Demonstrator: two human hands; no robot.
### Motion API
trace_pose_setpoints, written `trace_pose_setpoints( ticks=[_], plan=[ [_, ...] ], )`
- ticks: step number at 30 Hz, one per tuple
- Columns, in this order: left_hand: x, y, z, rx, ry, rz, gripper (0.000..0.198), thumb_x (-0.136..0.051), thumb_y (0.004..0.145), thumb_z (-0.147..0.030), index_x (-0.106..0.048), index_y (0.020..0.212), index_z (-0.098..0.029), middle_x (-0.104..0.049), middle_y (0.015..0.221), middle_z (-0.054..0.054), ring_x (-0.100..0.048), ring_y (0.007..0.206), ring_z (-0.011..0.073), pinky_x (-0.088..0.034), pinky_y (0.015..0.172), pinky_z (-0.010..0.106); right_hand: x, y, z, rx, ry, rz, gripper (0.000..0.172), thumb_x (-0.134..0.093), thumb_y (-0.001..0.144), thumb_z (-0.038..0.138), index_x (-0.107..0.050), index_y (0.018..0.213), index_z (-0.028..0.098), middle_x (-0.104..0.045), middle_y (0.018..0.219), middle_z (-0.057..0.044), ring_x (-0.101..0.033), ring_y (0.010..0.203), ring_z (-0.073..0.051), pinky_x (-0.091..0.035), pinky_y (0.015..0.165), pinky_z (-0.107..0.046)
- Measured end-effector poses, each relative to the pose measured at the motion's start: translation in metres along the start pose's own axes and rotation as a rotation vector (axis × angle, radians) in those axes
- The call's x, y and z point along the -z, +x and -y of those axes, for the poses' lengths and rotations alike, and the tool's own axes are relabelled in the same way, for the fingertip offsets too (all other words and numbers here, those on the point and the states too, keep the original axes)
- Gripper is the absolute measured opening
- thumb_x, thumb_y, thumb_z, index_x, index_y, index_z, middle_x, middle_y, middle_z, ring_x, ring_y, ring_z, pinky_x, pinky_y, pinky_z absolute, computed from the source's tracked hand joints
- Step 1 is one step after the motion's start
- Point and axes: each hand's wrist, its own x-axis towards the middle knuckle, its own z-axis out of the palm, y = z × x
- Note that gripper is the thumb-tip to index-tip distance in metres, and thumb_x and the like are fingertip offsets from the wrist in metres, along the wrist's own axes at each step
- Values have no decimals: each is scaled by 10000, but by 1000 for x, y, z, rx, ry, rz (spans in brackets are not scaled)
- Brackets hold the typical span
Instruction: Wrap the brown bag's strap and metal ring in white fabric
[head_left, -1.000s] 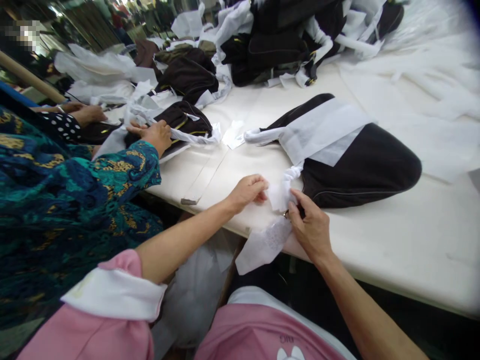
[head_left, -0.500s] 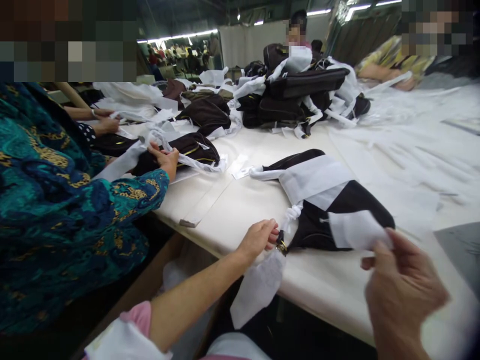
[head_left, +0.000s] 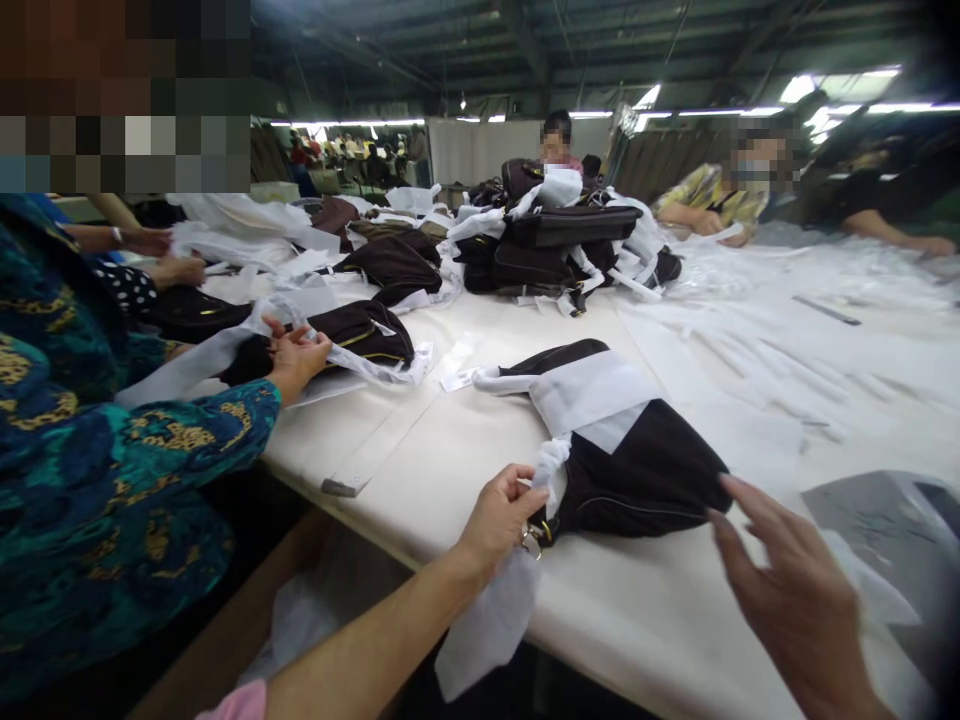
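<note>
On the table in front of me lies a black bag (head_left: pixel 637 465), with a sheet of white paper (head_left: pixel 596 395) across its upper part. My left hand (head_left: pixel 504 510) pinches the white-wrapped strap (head_left: pixel 551 465) at the bag's near left end. Just below those fingers is a metal clasp (head_left: pixel 531 540), and a white paper piece (head_left: pixel 487 620) hangs past the table edge. At the bag's right end, my right hand (head_left: pixel 795 580) is open, thumb and fingers apart by its corner; whether they touch it is unclear. Partly behind that hand lies another white paper piece (head_left: pixel 874 580).
To the left, a co-worker in a patterned blue sleeve (head_left: pixel 187 430) handles another black bag (head_left: pixel 367 335). A pile of wrapped bags (head_left: pixel 555 240) stands farther back. A flat ruler-like strip (head_left: pixel 375 440) lies left of my bag; a grey sheet (head_left: pixel 885 530) is at the right.
My right hand has let go of the white paper piece, which now lies to the right, off the bag. My left fingers have closed on the wrapped strap. The view has tilted up.
</note>
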Motion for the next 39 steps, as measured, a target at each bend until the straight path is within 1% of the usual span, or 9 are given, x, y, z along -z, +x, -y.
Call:
trace_pose_setpoints(
  ticks=[4,6,11,14,18,22,26,32,39],
  plan=[
    [-5,-1,-17,-33,-59,76,302,-630,701,-375,-505,887,-171,-573,610,-28,-409,390,58,-226,336,175,-56,73,46,384,86,300,441,-508,808,143,-473,1244,197,-488,1284,-101,-446,1155,-242,-411,875,-349],
    [-7,1,-22,-38,-59,69,278,-646,689,-364,-520,828,-158,-571,604,-22,-430,411,61,-261,358,178,-86,98,54,504,147,402,360,-506,768,87,-576,1098,213,-597,1144,-75,-520,1053,-218,-416,790,-317],
    [4,4,-7,15,-62,-18,232,-683,662,-306,-549,718,-126,-556,603,-13,-433,487,52,-316,475,186,-129,110,52,425,209,328,263,-474,741,50,-624,926,161,-669,867,-80,-580,831,-196,-370,700,-303],
    [13,5,3,104,-148,42,217,-674,670,-291,-565,768,-132,-573,647,-1,-454,524,61,-328,515,192,-138,100,51,345,239,248,308,-446,740,41,-610,977,152,-667,920,-88,-578,875,-200,-370,735,-307],
    [14,12,-3,119,-373,171,372,-595,742,-361,-545,1077,-206,-592,844,22,-505,610,81,-285,468,177,-143,94,49,254,272,181,374,-420,723,23,-596,1029,147,-666,967,-82,-584,905,-197,-390,768,-304],
    [2,20,-5,137,-417,202,284,-622,733,-380,-614,856,-125,-575,741,28,-409,487,38,-196,401,169,-146,100,47,152,272,118,331,-430,780,104,-592,1064,154,-670,954,-87,-595,859,-213,-413,752,-323],
    [-1,16,6,130,-473,153,202,-676,688,-299,-580,702,-122,-560,659,8,-410,482,38,-283,451,162,-155,102,50,0,277,37,297,-424,846,238,-589,1074,143,-667,930,-105,-600,831,-226,-435,746,-335],
    [3,17,-1,13,-600,133,257,-587,771,-347,-589,945,-158,-602,827,34,-508,601,74,-384,563,195,-164,104,57,-158,322,16,276,-407,863,289,-595,1028,172,-669,903,-79,-610,809,-213,-452,734,-317],
    [-10,21,-6,73,-645,58,148,-616,701,-271,-542,719,-144,-572,692,8,-487,535,86,-439,539,239,-159,108,59,-203,368,37,258,-394,854,291,-594,980,187,-671,874,-56,-612,772,-201,-459,715,-303]
  ],
)
